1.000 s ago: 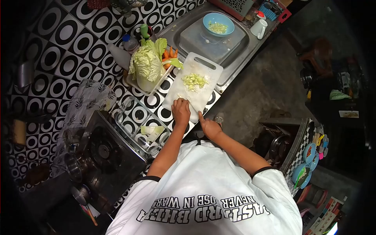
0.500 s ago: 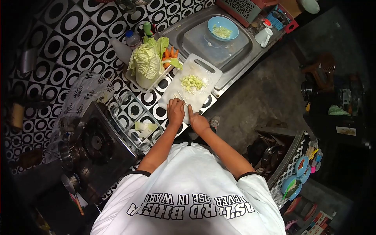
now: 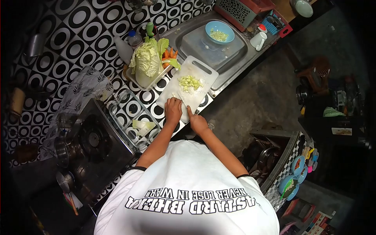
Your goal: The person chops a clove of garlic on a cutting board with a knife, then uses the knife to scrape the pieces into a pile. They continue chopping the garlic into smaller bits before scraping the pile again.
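A white cutting board (image 3: 166,91) lies on the tiled counter, with a small pile of chopped cabbage (image 3: 190,82) on it. My right hand (image 3: 199,123) is closed round a knife (image 3: 182,98), its index finger stretched forward along the blade. The handle is mostly hidden in the palm. Beside the blade, my left hand (image 3: 173,110) presses down on the board with curled fingers. A pale bit of cabbage shows at its fingertips, mostly covered by them. Left of the board, a Chinese cabbage (image 3: 147,60) and carrots (image 3: 169,54) sit in a container.
A glass dish (image 3: 117,114) with cabbage pieces (image 3: 143,127) stands left of my left forearm, next to a stove (image 3: 94,137). Beyond the board is a steel sink (image 3: 246,53) with a blue bowl (image 3: 220,40) of chopped cabbage. A white mug (image 3: 258,40) stands near the counter edge.
The whole view has shifted slightly. Both hands stay at the near end of the board, the left still pressing and the right still holding the knife.
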The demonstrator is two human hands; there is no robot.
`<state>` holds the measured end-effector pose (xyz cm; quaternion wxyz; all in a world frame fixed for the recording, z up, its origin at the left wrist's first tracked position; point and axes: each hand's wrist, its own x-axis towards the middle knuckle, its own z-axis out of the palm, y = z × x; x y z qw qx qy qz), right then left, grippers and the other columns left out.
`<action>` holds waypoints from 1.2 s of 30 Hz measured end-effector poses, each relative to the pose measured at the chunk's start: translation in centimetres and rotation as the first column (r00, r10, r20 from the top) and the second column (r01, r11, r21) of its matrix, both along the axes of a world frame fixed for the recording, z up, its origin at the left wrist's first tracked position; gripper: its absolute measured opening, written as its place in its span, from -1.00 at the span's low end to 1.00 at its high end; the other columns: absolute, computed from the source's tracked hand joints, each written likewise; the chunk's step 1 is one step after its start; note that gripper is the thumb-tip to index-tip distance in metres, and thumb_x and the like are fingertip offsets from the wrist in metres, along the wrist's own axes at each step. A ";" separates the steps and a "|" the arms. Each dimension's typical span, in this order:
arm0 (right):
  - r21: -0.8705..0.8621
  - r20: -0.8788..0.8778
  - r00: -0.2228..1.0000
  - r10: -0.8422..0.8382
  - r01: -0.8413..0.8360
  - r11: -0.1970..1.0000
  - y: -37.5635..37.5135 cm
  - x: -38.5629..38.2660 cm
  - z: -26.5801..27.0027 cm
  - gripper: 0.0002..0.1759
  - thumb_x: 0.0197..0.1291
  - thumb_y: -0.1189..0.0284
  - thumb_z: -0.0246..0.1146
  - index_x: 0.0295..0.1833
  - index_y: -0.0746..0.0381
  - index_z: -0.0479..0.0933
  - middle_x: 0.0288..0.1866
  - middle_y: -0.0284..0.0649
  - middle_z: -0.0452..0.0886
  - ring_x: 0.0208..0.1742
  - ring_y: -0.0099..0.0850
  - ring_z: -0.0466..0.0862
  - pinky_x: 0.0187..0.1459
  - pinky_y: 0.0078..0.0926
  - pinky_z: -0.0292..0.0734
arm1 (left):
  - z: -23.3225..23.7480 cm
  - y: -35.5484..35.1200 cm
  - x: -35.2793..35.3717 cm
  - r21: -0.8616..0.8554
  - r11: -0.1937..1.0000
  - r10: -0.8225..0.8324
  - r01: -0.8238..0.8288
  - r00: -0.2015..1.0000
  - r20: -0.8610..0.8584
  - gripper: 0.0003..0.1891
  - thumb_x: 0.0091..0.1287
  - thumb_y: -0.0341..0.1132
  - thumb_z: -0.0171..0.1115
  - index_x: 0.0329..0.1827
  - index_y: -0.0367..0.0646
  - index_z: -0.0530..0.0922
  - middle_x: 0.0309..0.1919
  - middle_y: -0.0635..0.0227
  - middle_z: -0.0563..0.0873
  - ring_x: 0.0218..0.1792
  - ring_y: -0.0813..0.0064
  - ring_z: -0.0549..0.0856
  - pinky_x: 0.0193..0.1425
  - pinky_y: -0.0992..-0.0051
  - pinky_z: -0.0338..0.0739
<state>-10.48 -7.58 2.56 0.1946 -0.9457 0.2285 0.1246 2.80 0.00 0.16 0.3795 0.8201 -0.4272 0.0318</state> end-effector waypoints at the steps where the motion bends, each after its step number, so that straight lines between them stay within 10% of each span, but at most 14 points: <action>1: 0.018 0.018 1.000 -0.011 0.010 1.000 0.1 -0.3 0.0 -0.12 0.11 0.59 0.09 0.59 0.31 -0.03 -0.35 0.10 0.66 -0.34 -0.01 0.72 -0.27 -0.10 0.65 | 0.0 0.1 0.0 -0.001 1.000 -0.003 0.003 1.000 0.003 -0.96 0.23 -0.45 0.26 -0.28 -0.16 0.62 -0.25 0.26 0.60 -0.13 0.16 0.55 -0.04 0.19 0.40; 36: 0.181 0.112 0.986 -0.121 0.100 0.978 -0.1 -2.6 2.9 -0.27 0.20 0.54 0.14 0.51 0.19 0.15 -0.27 0.11 0.67 -0.23 0.07 0.68 -0.11 -0.01 0.56 | -0.3 0.8 0.5 0.036 0.997 -0.075 0.074 0.997 0.028 -0.88 0.23 -0.43 0.29 -0.19 -0.19 0.63 -0.19 0.23 0.57 -0.06 0.16 0.54 0.04 0.20 0.43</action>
